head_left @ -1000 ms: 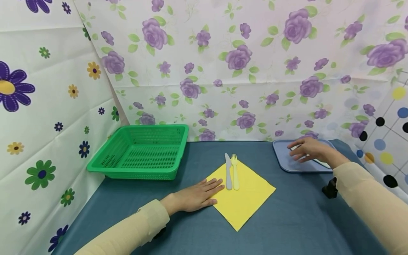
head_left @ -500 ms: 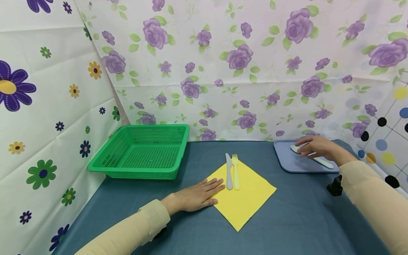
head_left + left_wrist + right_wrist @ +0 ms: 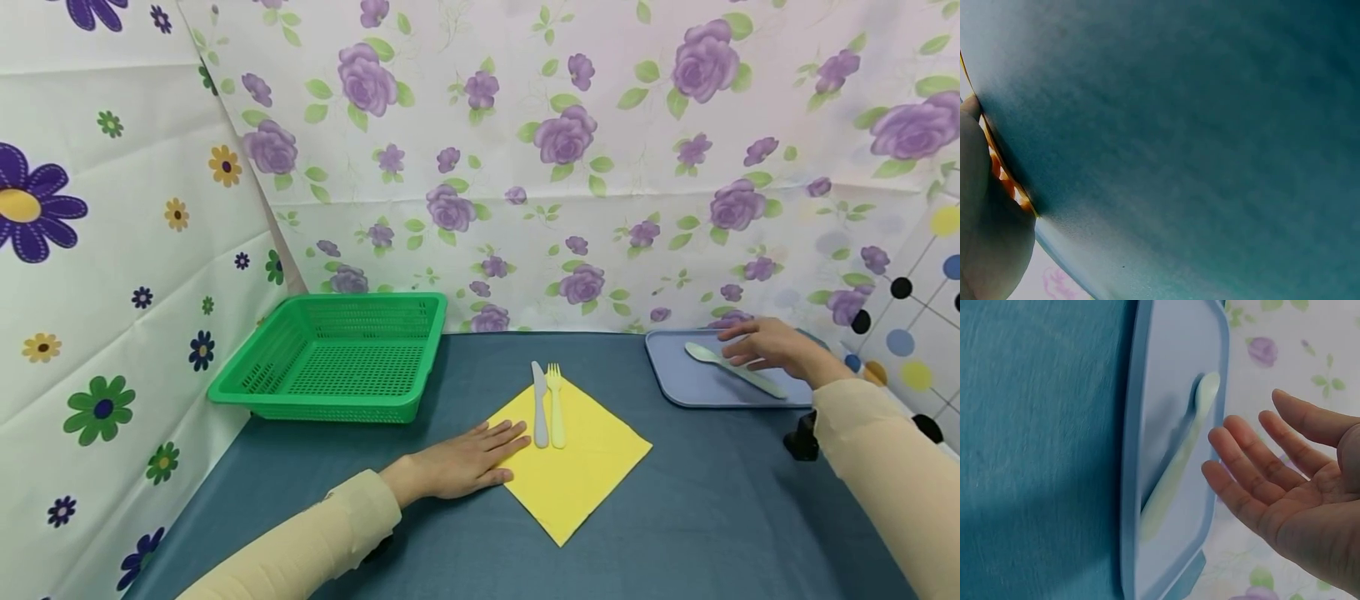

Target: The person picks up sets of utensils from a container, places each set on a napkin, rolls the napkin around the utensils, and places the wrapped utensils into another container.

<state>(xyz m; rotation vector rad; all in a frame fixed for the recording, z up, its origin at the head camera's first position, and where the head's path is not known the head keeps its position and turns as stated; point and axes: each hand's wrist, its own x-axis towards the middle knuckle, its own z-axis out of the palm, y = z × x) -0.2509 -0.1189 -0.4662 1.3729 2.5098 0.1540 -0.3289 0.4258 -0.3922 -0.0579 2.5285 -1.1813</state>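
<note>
My left hand (image 3: 467,461) lies flat with straight fingers on the left corner of a yellow napkin (image 3: 577,479). Side by side on that napkin are a grey knife (image 3: 540,408) and a pale yellow fork (image 3: 556,412), both just right of my fingertips. Over a blue-grey tray (image 3: 675,387) at the right, my right hand (image 3: 780,348) hovers with loosely bent, spread fingers and nothing in them. A pale green spoon (image 3: 1175,465) rests slantwise on the tray, apart from the fingers in the right wrist view. The left wrist view shows mostly blue tablecloth.
A green plastic basket (image 3: 330,358) stands at the back left of the blue-covered table (image 3: 675,517). Flowered sheets (image 3: 510,150) hang behind and to the left, and a dotted sheet (image 3: 911,325) borders the right side.
My right hand has shifted to the right over the tray, so the spoon now shows nearly whole. The left hand, napkin, knife and fork have stayed put.
</note>
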